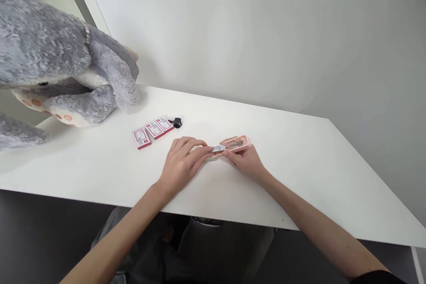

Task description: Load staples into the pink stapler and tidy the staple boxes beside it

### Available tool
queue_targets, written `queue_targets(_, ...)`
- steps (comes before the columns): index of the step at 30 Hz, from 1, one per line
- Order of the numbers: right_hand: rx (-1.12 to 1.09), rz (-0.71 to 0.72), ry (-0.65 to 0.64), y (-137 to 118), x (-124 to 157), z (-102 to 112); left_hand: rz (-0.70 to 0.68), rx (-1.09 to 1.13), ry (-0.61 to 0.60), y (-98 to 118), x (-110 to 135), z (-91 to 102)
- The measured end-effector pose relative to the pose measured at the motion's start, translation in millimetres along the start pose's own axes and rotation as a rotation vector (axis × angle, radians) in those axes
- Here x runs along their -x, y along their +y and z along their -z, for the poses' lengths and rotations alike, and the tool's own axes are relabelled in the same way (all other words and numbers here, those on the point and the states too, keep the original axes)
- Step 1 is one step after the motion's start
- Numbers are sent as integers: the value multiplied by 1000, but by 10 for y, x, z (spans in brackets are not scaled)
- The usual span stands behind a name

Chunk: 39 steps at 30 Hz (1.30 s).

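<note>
A pink stapler (246, 141) lies opened out between my hands, low over the white table. Its hollow upper cover faces up at the right, and a silver metal rail (218, 147) shows at its middle. My right hand (248, 159) is closed around the cover end, thumb at the near side. With fingers bent and pressed together, my left hand (184, 159) grips the stapler's other end beside the rail. These fingers hide much of that end, so I cannot tell whether loose staples are between them.
Several small red-and-white boxes (154, 129) lie to the left, beside a small black object (177, 122), perhaps a staple remover. A large grey plush toy (100, 71) sits at the table's far left. A pale wall (239, 44) rises behind the white table (293, 159).
</note>
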State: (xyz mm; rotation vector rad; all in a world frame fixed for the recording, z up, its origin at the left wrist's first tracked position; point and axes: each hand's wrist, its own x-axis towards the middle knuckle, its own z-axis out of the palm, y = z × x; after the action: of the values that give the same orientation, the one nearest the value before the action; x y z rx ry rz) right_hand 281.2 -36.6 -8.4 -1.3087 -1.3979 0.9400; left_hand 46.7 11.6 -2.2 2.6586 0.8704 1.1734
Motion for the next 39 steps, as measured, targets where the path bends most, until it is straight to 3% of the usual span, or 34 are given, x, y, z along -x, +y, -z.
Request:
queue_targets(13,69,62,20,6,9,-12,32,-42,9,43,-19,8)
queue_targets(26,181,169,-33,43,12,-2,215,241,-63,8,18,-17)
queue_targets(33,317,192,-104,79,27,-3,308,420,11,152,-64,11)
queue_targets(39,384,240,-100,48,40,-4,229,494,-11,306,-243,50)
